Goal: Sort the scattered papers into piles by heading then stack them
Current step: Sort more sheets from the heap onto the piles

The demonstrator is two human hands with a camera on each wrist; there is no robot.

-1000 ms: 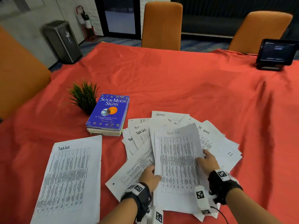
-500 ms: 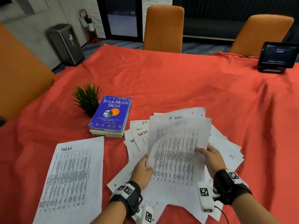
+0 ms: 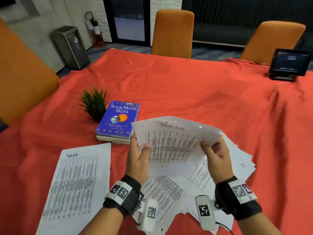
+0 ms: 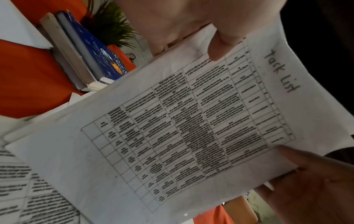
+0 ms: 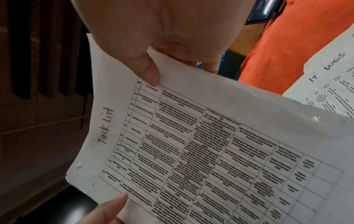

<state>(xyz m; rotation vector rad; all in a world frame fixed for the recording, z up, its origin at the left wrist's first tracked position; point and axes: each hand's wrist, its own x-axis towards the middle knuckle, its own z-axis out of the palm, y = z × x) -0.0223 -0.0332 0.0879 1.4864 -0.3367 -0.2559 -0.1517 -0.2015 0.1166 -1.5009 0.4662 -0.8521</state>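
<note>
Both hands, left hand (image 3: 138, 160) and right hand (image 3: 216, 160), are now pinching the white printed "Task List" sheet (image 3: 172, 145), lifted off the scattered white paper heap (image 3: 169, 192). It's heading for the lone Task List page (image 3: 76, 184) lying left on the red tablecloth (image 3: 186, 92), probably.

The tablecloth (image 3: 194, 92) was matt red cloth, creased; the task list sheet (image 3: 171, 143) thin matt paper; the book (image 3: 120, 117) cover glossy.

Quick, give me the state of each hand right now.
Left hand: holds the left edge of the lifted Task List sheet, thumb on top.
Right hand: pinches the same sheet's right edge.
</note>
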